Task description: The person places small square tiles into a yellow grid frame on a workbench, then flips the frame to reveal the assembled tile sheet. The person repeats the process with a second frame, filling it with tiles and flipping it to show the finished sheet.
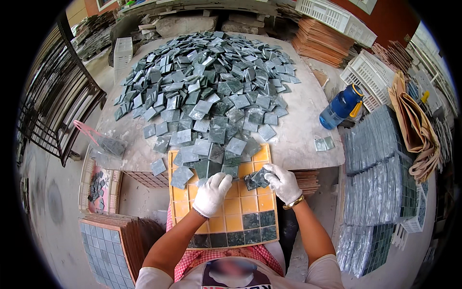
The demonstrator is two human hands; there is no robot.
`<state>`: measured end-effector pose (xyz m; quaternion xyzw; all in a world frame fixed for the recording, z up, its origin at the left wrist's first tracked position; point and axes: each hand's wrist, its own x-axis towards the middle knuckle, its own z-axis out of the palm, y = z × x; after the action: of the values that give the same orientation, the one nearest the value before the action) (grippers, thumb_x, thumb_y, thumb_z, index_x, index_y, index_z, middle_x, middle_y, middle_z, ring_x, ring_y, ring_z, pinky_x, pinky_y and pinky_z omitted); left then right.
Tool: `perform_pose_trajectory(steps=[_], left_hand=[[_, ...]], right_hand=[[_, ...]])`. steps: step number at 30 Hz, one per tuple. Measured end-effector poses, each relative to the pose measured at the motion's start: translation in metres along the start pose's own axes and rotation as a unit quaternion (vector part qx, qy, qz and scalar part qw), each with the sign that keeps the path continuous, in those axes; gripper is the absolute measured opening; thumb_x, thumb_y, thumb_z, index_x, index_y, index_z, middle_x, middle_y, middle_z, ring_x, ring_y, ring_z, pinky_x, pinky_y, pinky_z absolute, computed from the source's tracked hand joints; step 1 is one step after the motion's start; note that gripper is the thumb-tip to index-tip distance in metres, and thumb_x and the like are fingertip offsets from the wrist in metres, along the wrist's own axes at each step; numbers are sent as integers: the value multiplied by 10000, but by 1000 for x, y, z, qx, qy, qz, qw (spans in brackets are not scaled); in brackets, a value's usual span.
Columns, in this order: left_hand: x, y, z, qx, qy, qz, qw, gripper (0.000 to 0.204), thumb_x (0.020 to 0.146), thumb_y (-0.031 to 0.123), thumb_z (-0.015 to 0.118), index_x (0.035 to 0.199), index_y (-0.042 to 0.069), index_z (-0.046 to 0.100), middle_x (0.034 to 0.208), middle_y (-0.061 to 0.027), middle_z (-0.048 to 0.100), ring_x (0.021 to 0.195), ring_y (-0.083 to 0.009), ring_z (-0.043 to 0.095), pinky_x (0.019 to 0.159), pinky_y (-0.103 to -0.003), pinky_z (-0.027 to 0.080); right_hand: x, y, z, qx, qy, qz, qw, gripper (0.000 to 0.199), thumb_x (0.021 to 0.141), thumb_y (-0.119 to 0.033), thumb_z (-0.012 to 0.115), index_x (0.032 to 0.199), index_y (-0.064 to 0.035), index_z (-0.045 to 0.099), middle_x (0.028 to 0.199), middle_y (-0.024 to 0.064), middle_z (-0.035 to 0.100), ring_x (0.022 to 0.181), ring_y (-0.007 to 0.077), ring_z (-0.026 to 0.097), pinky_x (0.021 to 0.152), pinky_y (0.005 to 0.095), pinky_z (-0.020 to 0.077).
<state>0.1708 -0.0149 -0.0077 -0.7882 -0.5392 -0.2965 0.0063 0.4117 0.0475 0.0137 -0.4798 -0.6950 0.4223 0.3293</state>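
Few cells of the yellow grid tray (pixel 226 207) at lower centre are filled so far: the bottom row of dark green tiles (pixel 230 238) runs nearly across its width, and two more sit above its right end. Most of the yellow cells in the middle are bare, so by my judgement the laying is at an early stage. At far left, a stack of finished blue-grey sheets (pixel 103 248) lies by the floor, and a clear bag (pixel 107 147) rests on the table's (pixel 301 139) left edge. The left hand (pixel 211 194), gloved in white, rests fingers down and together on loose tiles at the tray's upper part. The right hand (pixel 283 183), gloved too, is clamped on a small bunch of tiles (pixel 256 179). Upper centre, the big heap of loose tiles (pixel 207 82) spills onto the tray's top. A blue bottle (pixel 340 107) stands at right, above more finished sheets (pixel 375 173).
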Motion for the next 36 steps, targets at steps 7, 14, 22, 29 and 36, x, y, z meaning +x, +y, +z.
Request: perform_pose_trajectory(steps=[7,14,22,29,36], left_hand=[[-6,-3,-43,-205,-11,-139,969,106,794,18,588,891,46,619,806,-114,606,719,-308,610,634,-355,493],[-35,20,-34,-71,-81,-62,992,321,745,174,692,1047,104,611,1033,-100,613,821,-291,618,705,-400,513],[-24,13,-22,-17,-33,-94,995,503,696,237,737,1145,98,561,1158,-99,538,952,-309,547,799,-414,483],[-47,-9,-31,-61,-16,-180,982,413,674,153,740,1046,95,571,977,-107,564,890,-323,556,742,-428,482],[-52,-9,-45,-196,-123,-173,957,253,680,116,730,878,76,578,884,-107,559,840,-310,569,719,-398,480]], right_hand=[[-29,-24,18,43,-114,93,988,253,865,-129,610,1091,-15,619,840,144,669,665,208,653,603,296,507],[-32,-22,38,-55,-80,-7,995,258,854,-125,613,1081,-3,616,943,171,668,835,293,665,714,339,524],[-49,-21,20,-2,-50,47,998,263,856,-79,600,1107,-2,620,888,91,660,662,133,578,596,254,484],[-54,-23,36,49,-52,101,992,263,857,-74,607,1109,2,614,894,95,668,650,119,606,583,241,494],[-57,-30,51,14,-88,80,993,265,852,-121,628,1087,-1,606,988,173,664,901,290,654,759,329,510]])
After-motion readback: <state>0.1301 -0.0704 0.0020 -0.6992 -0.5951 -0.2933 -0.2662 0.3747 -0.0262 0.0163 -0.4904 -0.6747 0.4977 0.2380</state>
